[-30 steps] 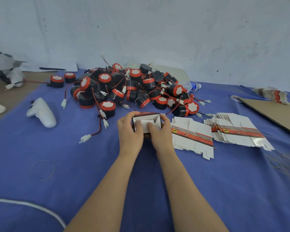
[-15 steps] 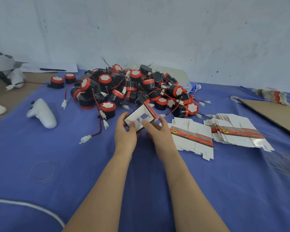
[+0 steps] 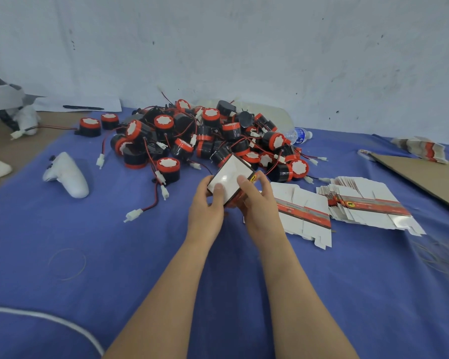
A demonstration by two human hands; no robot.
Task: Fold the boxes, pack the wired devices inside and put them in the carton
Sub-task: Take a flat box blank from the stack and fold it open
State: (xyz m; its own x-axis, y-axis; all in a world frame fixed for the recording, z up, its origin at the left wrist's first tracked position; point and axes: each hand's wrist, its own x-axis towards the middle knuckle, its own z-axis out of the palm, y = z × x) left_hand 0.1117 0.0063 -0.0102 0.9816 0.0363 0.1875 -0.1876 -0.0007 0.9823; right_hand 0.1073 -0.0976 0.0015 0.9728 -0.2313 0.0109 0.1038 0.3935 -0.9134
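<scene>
the box (image 3: 230,181) is held off the blue cloth (image 3: 114,255), just in front of the pile of wired devices (image 3: 205,141), tilted with its white face up toward the person. the left hand (image 3: 205,207) grips the near corner: thumb pressed flat on the white face, remaining fingers curled beneath. the right hand (image 3: 259,203) grips the opposite side: thumb on the face, fingers wrapped behind.

likely faults from here:
- thumb pressure on the unsupported white face could dent the thin card.
- releasing one side early could let a tucked flap spring open.
- the red leads in the pile are tangled; lifting one device would probably drag its neighbours.

containers:
- box: the face shown is closed; contents cannot be seen.
- flat boxes (image 3: 303,211), in two stacks to the right: unfolded, holding nothing.
- brown cardboard panel (image 3: 425,177) at the right edge: possibly part of the carton; no interior is visible.
</scene>
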